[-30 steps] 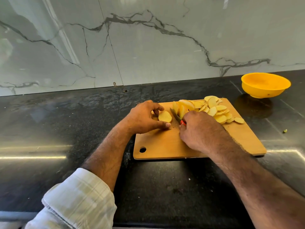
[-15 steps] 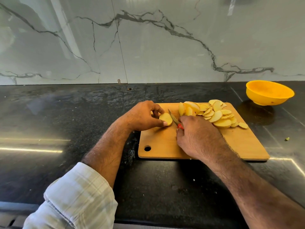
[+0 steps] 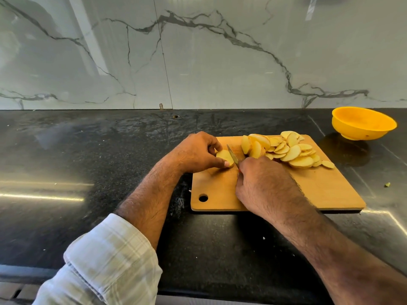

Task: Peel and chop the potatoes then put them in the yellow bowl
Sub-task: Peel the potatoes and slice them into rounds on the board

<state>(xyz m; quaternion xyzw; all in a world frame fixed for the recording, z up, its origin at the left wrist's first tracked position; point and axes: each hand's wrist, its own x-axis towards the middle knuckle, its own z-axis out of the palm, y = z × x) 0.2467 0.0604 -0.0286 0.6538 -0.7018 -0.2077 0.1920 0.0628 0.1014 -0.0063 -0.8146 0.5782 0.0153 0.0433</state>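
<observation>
A person's two bare forearms reach over a glossy black stone counter [image 3: 88, 172] toward a rectangular wooden cutting board [image 3: 319, 194] with rounded corners and one round hole near its left front corner.

Much is hidden. The right hand [image 3: 264, 186] covers nearly all of the knife's handle; only a sliver of red shows at the knuckles, and the fingers are wrapped round it. The thin metal blade of the knife [image 3: 233, 156] points away from the person, and its lower edge is hard to tell apart from the potato beside it. The left hand [image 3: 196, 153] has its fingers curled over a single pale yellow potato piece [image 3: 224, 156], pinning it to the board with the thumb in front; the piece's far side is concealed by those fingers.

To the right of the blade lies a heap of thin, oval potato slices [image 3: 293, 153], smooth and pale with darker rims. They overlap too much to count exactly; there are well over a dozen.

One round, smooth yellow bowl [image 3: 363, 125] stands on the counter beyond the board's right far corner, well apart from the slices. A checked, rolled-up sleeve [image 3: 105, 265] covers the left upper forearm. Behind is a white marble-patterned wall [image 3: 198, 62] with grey veins.
</observation>
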